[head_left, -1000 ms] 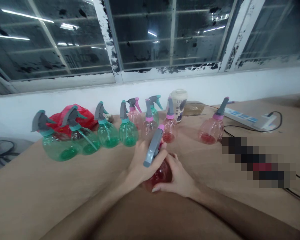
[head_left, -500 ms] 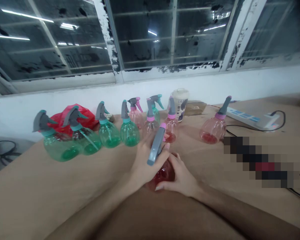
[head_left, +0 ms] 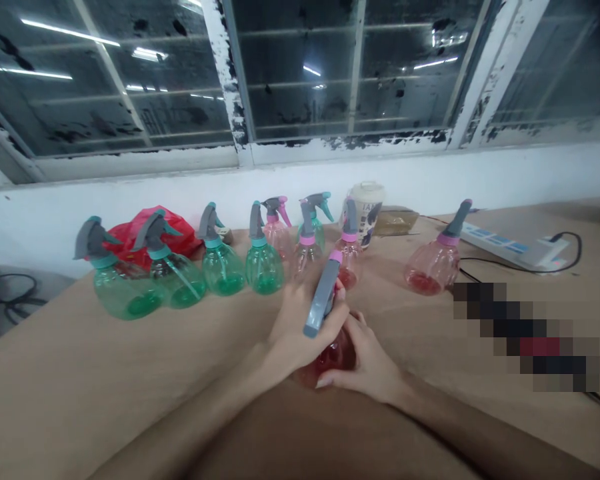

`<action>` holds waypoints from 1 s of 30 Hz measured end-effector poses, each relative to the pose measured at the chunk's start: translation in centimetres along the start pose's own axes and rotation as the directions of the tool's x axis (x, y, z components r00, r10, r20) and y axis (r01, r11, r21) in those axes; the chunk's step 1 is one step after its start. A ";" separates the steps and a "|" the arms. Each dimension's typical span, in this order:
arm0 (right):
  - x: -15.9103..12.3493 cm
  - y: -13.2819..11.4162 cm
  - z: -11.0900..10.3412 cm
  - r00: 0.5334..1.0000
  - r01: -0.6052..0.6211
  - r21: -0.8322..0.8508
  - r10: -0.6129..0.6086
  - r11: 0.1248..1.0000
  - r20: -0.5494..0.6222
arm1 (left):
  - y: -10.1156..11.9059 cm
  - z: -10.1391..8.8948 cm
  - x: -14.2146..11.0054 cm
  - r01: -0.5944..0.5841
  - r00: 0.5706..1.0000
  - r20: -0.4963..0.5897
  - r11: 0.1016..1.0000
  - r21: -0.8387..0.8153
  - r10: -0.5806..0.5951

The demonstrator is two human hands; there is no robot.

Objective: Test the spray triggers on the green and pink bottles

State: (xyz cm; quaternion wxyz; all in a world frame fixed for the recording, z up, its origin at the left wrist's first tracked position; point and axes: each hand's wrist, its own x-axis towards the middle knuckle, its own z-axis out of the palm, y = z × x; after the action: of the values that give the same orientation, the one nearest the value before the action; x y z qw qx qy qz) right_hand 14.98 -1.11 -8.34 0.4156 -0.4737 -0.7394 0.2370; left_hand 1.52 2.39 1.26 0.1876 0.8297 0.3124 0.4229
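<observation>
A red spray bottle (head_left: 336,357) with a grey and pink trigger head (head_left: 323,297) stands at the table's near side, between my hands. My left hand (head_left: 305,320) is closed around its neck just under the head; the collar is hidden by the fingers. Against the right side of the bottle's body my right hand (head_left: 367,360) is wrapped, thumb in front and fingers behind. Just beyond are a pink spray bottle (head_left: 307,252), partly covered by my left hand, and another pink spray bottle (head_left: 349,257).
Several green spray bottles (head_left: 265,270) line the left, before a red plastic bag (head_left: 155,220). A paper cup (head_left: 367,207) stands at the back. To the right are a pink spray bottle (head_left: 433,267), a power strip (head_left: 510,243) with a black cable, and a pixelated dark object (head_left: 545,340).
The whole view has shifted slightly, so everything appears a little further right. Both hands keep their hold on the red spray bottle, with barely any visible change in grip.
</observation>
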 end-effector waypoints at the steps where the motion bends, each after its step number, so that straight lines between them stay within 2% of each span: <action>1: 0.0 0.0 0.0 1.000 -0.004 0.002 0.004 1.000 -0.001 | 0.0 0.0 0.0 0.009 1.000 -0.001 1.000 -0.001 -0.009; 10: -0.1 0.0 0.1 1.000 -0.002 0.017 0.002 1.000 -0.001 | -0.5 0.0 -0.1 -0.011 1.000 0.017 1.000 -0.029 0.012; 23: -0.1 0.1 -0.1 0.999 -0.026 0.045 0.025 0.999 0.022 | -0.4 0.3 -0.7 0.046 0.999 -0.011 0.992 -0.116 -0.048; 30: -0.2 0.3 -0.1 1.000 -0.016 0.034 0.016 0.999 0.016 | -0.3 0.1 -0.3 0.002 1.000 -0.002 0.996 -0.084 -0.002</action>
State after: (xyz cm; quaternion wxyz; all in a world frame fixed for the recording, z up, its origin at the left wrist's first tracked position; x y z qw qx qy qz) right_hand 15.25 -1.18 -8.59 0.4162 -0.4704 -0.7346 0.2567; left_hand 1.36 2.43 0.81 0.2226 0.8203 0.2954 0.4362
